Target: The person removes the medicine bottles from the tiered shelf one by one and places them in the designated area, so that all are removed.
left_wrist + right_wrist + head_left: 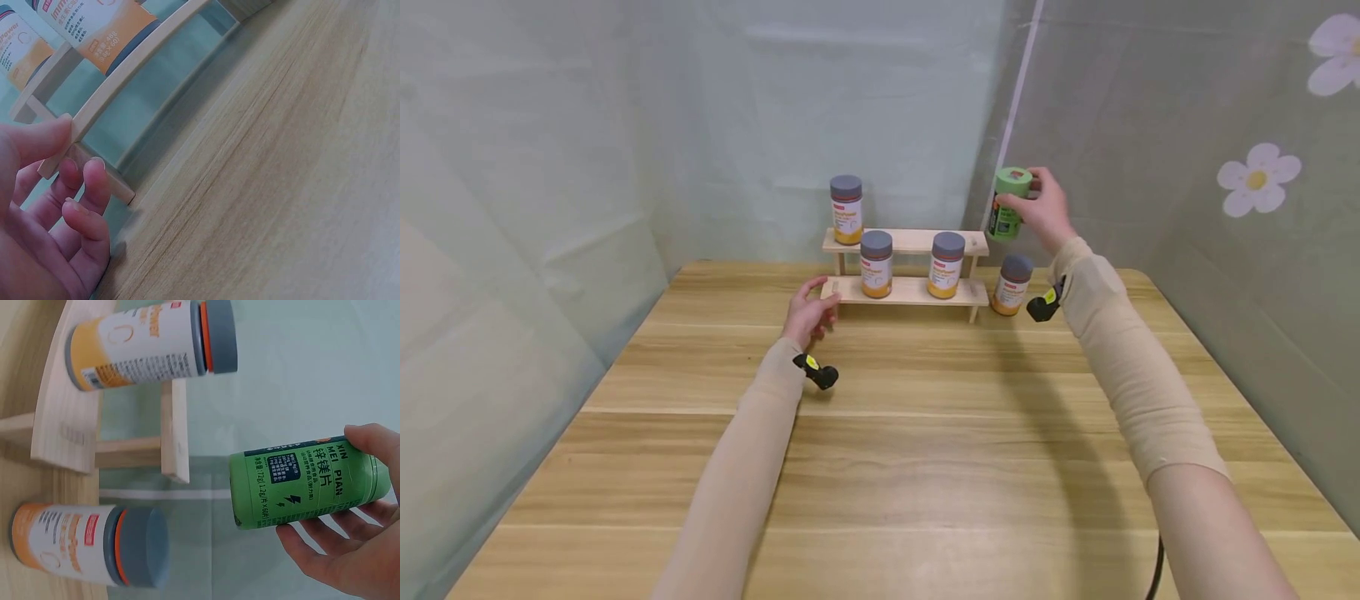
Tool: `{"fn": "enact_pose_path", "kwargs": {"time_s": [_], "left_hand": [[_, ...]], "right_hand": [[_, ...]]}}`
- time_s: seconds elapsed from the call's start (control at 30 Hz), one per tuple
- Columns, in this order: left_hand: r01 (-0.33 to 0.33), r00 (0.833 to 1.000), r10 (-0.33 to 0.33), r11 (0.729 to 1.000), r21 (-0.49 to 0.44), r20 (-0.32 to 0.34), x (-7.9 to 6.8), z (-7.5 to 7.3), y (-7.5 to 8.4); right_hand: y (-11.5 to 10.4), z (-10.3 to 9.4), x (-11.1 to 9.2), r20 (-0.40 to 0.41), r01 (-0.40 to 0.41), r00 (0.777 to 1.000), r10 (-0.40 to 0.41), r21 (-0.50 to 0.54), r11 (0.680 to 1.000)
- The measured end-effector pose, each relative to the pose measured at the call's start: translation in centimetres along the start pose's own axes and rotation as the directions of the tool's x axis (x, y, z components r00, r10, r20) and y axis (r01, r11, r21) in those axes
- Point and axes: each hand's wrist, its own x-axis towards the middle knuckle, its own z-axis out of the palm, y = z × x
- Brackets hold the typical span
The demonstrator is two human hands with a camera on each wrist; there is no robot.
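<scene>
A small two-tier wooden shelf [917,290] stands at the back of the table. My left hand [808,312] pinches the left end of its lower board between thumb and fingers. In my right hand [1047,210] is a green bottle [306,484], held upright beyond the right end of the upper board. One orange-and-white bottle with a grey lid [847,210] stands on the upper board's left. On the lower board are a left bottle [876,265] and a right bottle [946,267] of the same kind. Another such bottle [1012,285] stands on the table, just right of the shelf.
The wooden table [880,467] reaches back to pale green hanging cloth [850,100]. A grey cloth with white flowers [1258,179] hangs along the right side. A black cable [1157,567] lies near the right forearm.
</scene>
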Motion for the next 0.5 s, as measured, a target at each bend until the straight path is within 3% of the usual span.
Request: {"fn": "enact_pose_path", "kwargs": {"time_s": [0.5], "left_hand": [[0.002,1.000,-0.002,0.999,0.034,-0.008,0.1,-0.3,0.1]], "right_hand": [[1.8,-2.2,-0.2,0.002,-0.025,1.000,0.025,-0.008,1.000]]}}
